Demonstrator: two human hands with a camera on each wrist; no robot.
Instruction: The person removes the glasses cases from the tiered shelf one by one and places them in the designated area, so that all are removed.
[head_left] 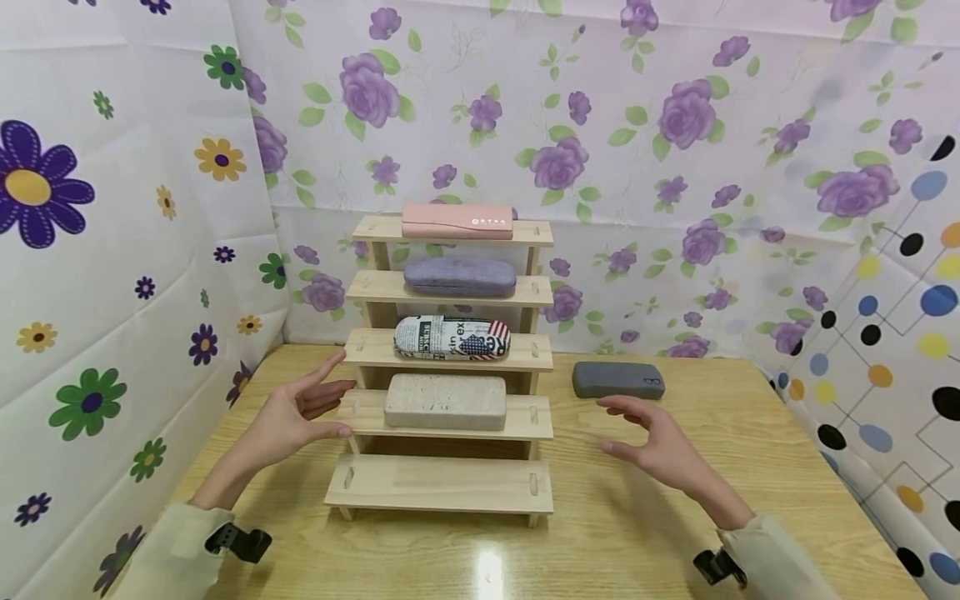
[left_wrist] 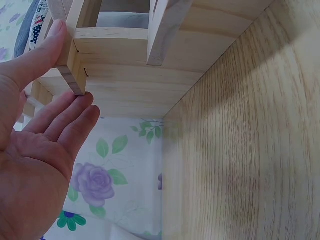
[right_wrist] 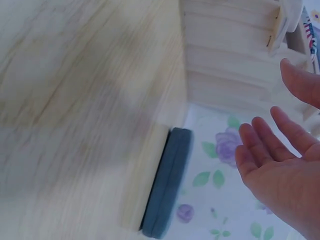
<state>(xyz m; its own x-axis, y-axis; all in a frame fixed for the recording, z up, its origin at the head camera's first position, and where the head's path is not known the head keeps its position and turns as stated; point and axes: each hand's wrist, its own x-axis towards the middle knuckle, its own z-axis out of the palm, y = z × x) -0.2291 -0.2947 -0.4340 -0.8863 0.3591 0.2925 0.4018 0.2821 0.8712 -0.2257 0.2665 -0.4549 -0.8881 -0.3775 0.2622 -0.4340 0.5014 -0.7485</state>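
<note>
A stepped wooden rack (head_left: 438,483) stands on the table, glasses cases on its upper steps. My left hand (head_left: 288,421) is at the rack's left side, thumb and fingers fairly straight. In the left wrist view, its thumb and fingertips (left_wrist: 86,98) overlap the end of a step. To the right of the rack, my right hand (head_left: 660,442) hovers with fingers spread and nothing in them. Just beyond it lies a dark grey glasses case (head_left: 618,381). From the top down, the rack bears a pink case (head_left: 457,221), a purple one (head_left: 460,276), a printed one (head_left: 452,338) and a beige one (head_left: 445,402).
The wood-grain table (head_left: 600,533) runs under everything. A flowered cloth (head_left: 480,158) hangs behind the rack, a daisy-patterned cloth (head_left: 135,292) on the left, and a dotted cloth (head_left: 900,350) on the right. The bottom step holds no case.
</note>
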